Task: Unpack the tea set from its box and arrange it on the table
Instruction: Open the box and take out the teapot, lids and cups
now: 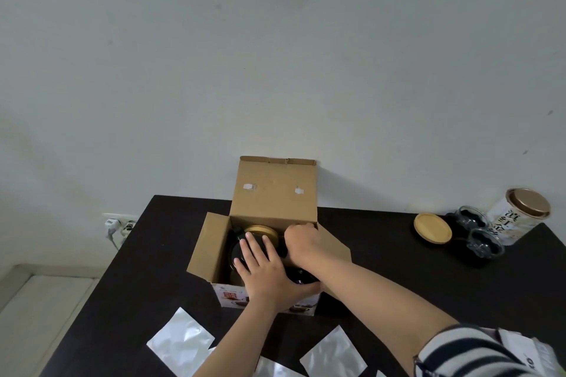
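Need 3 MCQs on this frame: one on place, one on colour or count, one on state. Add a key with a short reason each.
1. Where is the loose bamboo lid?
A. On the table right of the box
B. Inside the box
C. On the foil pouches

2. What colour is the table?
A. White
B. Near-black
C. Red

3. What state is the cardboard box in?
A. Taped shut
B. Crushed flat
C. Open, rear flap upright

Key: 1 A, it lies on the table beside the glass cups. 2 B, the top is dark all over. 3 C, the flap stands against the wall while the left hand and right hand reach in.
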The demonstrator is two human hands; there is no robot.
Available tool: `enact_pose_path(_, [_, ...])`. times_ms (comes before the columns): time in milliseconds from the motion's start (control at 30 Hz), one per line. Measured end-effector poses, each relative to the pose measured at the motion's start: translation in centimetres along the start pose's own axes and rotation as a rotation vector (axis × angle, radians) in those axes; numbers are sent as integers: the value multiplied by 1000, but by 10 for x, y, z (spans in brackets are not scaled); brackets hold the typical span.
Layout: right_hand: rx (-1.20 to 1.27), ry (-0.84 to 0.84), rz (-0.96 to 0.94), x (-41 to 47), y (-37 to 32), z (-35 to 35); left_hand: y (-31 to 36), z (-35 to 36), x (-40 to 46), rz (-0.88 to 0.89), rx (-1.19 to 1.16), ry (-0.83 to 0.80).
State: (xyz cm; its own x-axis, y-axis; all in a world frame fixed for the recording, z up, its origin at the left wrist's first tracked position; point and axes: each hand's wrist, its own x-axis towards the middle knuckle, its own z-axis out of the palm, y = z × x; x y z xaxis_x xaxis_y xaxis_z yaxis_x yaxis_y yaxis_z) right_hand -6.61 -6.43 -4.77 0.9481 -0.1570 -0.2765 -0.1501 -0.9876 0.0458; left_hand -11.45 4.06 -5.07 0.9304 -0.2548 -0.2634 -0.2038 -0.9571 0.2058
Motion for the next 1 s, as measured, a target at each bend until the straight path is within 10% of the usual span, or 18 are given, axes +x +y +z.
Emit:
enact_pose_path(500, [446,359,-25,-58,70,-43,3,-2,-4,-28,14,-19])
enact_pose_path(1000, [549,108,483,-177,318,69,6,4,-6,-65,73,26])
